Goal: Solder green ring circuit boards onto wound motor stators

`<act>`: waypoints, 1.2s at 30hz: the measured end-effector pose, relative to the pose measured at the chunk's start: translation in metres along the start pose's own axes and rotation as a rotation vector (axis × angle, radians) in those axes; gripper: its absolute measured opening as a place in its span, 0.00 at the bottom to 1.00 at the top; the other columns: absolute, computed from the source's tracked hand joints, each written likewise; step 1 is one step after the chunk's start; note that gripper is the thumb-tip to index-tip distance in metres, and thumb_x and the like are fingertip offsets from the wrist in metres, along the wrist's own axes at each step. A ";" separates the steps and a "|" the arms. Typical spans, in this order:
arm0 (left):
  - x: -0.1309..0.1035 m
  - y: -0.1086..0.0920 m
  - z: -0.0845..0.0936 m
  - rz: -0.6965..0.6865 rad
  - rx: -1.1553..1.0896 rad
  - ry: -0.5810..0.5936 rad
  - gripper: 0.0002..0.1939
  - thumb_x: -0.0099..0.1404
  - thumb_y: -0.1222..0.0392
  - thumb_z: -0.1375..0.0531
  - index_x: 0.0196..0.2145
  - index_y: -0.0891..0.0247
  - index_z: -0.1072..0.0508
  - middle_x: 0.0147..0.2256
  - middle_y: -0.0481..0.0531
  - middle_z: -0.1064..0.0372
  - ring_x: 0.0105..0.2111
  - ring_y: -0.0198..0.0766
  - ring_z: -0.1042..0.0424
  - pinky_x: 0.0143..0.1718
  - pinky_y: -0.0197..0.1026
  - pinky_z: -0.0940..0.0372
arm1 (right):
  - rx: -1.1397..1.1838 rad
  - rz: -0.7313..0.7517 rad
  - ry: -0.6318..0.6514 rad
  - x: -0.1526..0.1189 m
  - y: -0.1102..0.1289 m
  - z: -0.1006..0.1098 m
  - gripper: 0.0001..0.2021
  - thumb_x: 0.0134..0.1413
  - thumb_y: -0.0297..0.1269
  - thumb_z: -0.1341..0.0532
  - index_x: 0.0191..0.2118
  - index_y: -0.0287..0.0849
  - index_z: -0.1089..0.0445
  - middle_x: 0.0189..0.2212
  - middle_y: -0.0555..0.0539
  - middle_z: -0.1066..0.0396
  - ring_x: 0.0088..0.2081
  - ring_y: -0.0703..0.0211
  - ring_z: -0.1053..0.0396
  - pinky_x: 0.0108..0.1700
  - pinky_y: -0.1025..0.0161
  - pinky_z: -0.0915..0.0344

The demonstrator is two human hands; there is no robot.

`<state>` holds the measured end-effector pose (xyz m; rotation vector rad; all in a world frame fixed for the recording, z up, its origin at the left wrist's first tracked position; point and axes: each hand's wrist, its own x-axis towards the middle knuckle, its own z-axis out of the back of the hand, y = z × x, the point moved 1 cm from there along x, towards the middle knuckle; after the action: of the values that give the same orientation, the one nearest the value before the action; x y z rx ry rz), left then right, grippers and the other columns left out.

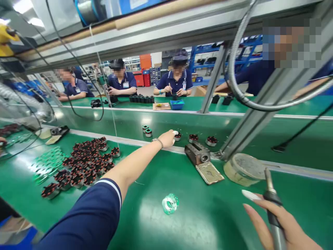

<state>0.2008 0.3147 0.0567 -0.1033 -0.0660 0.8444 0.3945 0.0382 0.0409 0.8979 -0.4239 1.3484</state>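
My left hand point(168, 139) reaches out over the raised metal edge of the bench. Its fingers and thumb close around the side of a motor stator point(178, 136) with copper windings and a black top. In my right hand point(283, 222) is a soldering iron point(273, 205), held upright with its metal tip pointing up. A small green ring-shaped circuit board point(170, 203) lies by itself on the green bench, between my two arms. Two more wound stators, one nearer point(193, 138) and one farther right point(211, 140), sit beyond the edge.
Many stators point(85, 161) crowd the left of the bench beside a spread of green boards point(49, 163). An iron stand point(197, 154) with a sponge tray point(209, 172) and a round tub point(244, 170) are at right. Green-topped stators point(148, 132) stand beyond the edge. Co-workers sit opposite.
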 end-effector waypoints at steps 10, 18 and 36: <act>0.056 -0.006 -0.019 0.076 0.045 0.074 0.31 0.59 0.67 0.47 0.59 0.60 0.52 0.56 0.61 0.49 0.43 0.46 0.32 0.44 0.47 0.37 | -0.070 0.120 -0.024 0.008 0.003 0.020 0.11 0.57 0.47 0.50 0.38 0.47 0.40 0.29 0.41 0.26 0.26 0.50 0.26 0.29 0.59 0.27; 0.059 -0.008 -0.027 0.023 -0.010 0.101 0.37 0.56 0.69 0.46 0.60 0.55 0.57 0.60 0.54 0.57 0.44 0.42 0.31 0.47 0.40 0.38 | -0.024 0.103 0.014 0.003 0.003 0.018 0.11 0.57 0.46 0.51 0.36 0.44 0.39 0.29 0.40 0.27 0.28 0.49 0.26 0.30 0.59 0.28; 0.104 -0.037 -0.030 0.185 -0.081 0.224 0.30 0.61 0.64 0.46 0.59 0.56 0.52 0.45 0.56 0.32 0.32 0.37 0.27 0.35 0.39 0.33 | 0.026 0.061 0.090 0.001 0.002 0.018 0.11 0.57 0.44 0.50 0.39 0.44 0.38 0.32 0.43 0.26 0.33 0.51 0.26 0.35 0.59 0.29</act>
<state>0.3007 0.3663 0.0332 -0.2833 0.1217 1.0101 0.3968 0.0248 0.0530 0.8476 -0.3673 1.4472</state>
